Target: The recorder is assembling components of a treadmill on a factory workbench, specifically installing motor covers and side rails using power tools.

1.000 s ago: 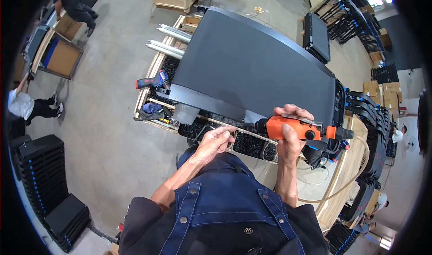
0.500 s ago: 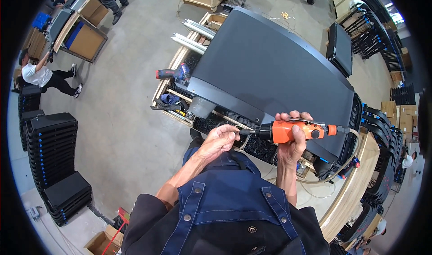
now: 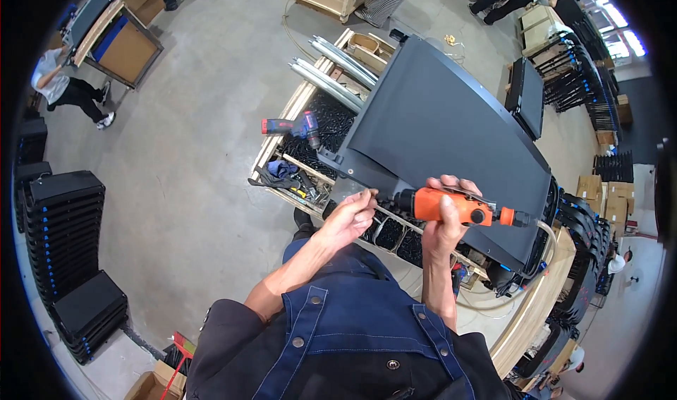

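My right hand is wrapped round an orange air screwdriver with a black nose, its hose running off to the right. The tool lies level, its nose pointing left toward my left hand. That hand is closed in a pinch at the bit end; whatever small piece sits between the fingertips is too small to make out. Beneath and beyond both hands stretches a large dark grey treadmill-like deck panel, tilted across a wooden bench.
A red and blue cordless drill rests over a bin of black screws. Pale metal tubes lie behind it. Tools and a blue cloth fill a tray. Stacked black parts stand left; a wooden beam runs right.
The view has shifted, so the panel and bench appear farther right and lower. My right hand and the screwdriver appear slightly farther left; the left hand remains pinched by the bit.
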The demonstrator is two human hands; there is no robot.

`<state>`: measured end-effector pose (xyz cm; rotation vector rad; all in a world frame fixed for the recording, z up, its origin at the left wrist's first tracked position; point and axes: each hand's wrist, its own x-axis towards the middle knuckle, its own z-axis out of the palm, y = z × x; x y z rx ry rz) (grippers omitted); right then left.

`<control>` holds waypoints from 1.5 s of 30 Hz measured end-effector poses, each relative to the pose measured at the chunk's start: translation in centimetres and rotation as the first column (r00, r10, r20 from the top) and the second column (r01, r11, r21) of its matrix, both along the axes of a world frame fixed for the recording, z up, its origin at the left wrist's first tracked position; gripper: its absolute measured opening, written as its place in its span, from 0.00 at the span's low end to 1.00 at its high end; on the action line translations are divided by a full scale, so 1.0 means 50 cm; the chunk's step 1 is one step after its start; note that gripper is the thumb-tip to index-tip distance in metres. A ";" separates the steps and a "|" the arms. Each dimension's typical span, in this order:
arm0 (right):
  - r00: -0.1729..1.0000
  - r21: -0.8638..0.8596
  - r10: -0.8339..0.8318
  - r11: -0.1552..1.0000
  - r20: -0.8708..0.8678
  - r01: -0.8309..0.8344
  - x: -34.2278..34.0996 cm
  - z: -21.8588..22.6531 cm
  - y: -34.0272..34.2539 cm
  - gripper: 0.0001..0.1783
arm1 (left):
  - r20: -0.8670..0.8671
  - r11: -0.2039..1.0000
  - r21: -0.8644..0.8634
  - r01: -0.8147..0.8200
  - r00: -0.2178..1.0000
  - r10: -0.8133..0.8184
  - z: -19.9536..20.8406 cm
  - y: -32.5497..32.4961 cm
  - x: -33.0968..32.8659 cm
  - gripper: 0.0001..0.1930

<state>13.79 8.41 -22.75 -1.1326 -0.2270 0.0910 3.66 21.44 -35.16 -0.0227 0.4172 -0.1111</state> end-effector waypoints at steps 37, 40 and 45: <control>0.919 -0.429 0.146 0.903 0.365 0.026 -0.036 0.021 0.001 0.34 | -0.264 0.893 0.271 0.360 0.920 -0.291 -0.098 -0.086 -0.106 0.15; 0.971 -0.504 -0.216 0.831 0.099 0.236 -0.091 -0.002 -0.172 0.32 | -0.401 0.792 0.266 0.549 0.811 -0.427 -0.124 -0.153 -0.072 0.12; 0.724 -0.660 -0.689 0.531 0.028 0.531 -0.194 -0.075 -0.535 0.16 | -0.426 0.572 0.294 0.766 0.641 -0.639 -0.232 -0.352 0.021 0.10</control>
